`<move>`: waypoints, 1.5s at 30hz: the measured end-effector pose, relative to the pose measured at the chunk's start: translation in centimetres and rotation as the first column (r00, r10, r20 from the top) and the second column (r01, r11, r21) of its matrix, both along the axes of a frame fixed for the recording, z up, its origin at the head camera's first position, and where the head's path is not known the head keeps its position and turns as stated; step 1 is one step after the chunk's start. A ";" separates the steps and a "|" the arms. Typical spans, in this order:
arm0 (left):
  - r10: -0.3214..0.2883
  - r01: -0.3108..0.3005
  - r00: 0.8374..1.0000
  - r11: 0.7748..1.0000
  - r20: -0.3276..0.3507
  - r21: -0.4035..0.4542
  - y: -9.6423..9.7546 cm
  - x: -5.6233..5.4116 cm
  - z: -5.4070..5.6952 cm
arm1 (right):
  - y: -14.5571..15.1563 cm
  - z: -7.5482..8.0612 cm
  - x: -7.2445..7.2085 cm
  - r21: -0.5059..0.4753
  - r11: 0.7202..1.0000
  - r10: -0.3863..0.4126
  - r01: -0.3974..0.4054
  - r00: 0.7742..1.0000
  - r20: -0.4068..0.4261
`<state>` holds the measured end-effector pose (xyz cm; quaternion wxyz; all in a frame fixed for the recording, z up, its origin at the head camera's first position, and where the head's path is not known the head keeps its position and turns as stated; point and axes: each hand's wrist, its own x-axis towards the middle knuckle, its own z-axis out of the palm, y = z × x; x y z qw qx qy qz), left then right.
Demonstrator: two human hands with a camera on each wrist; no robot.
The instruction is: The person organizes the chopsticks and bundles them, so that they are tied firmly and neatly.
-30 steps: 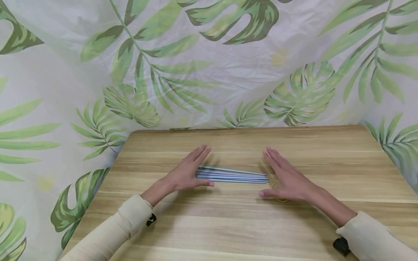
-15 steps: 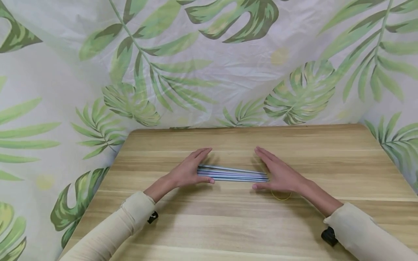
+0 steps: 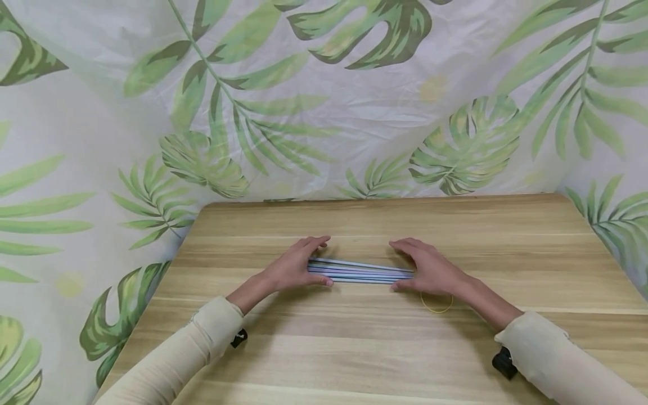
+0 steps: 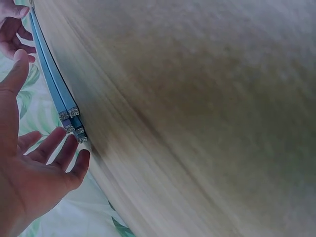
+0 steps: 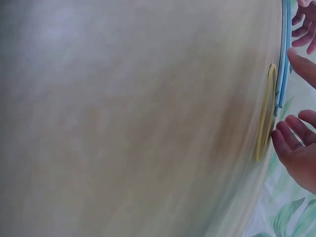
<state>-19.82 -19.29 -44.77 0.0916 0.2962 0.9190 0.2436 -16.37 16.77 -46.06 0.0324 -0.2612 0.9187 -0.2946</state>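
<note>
Several thin blue chopsticks (image 3: 359, 271) lie side by side on the wooden table, fanned slightly wider at the left. My left hand (image 3: 292, 269) is around their left ends, thumb on the near side and fingers on the far side. In the left wrist view, patterned square ends of the chopsticks (image 4: 69, 118) sit close to the bent fingers of the left hand (image 4: 42, 177). At the other ends is my right hand (image 3: 434, 270), its thumb and fingers spread likewise. A yellow rubber band (image 5: 261, 123) lies by the right hand (image 5: 298, 155), partly hidden in the head view.
The wood-grain table (image 3: 324, 349) reaches back to a leaf-patterned cloth (image 3: 374, 129), which also hangs at both sides. Dark devices are on both wrists, below the rolled sleeves (image 3: 215, 323).
My right hand has moved left and is now around the chopsticks' right ends, uncovering more of the rubber band. My left hand has shifted slightly right. Fingers of both hands have bent somewhat more.
</note>
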 end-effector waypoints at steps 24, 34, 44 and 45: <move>-0.081 0.081 0.997 0.997 -0.017 -0.005 0.2 0.6 -0.6 | -0.2 -0.1 -0.2 -0.118 0.991 0.082 -0.066 0.988 0.129; -0.088 0.088 0.996 0.996 -0.006 0.018 0.5 0.7 -0.5 | -0.1 -0.3 -0.4 -0.163 0.983 0.103 -0.080 0.984 0.142; -0.103 0.103 0.995 0.995 -0.004 0.021 0.8 1.1 -0.4 | -0.2 0.0 -0.3 -0.146 0.986 0.103 -0.079 0.982 0.161; -0.104 0.104 0.995 0.994 -0.005 0.022 0.8 1.1 -0.4 | -0.2 0.0 -0.3 -0.144 0.987 0.100 -0.076 0.981 0.166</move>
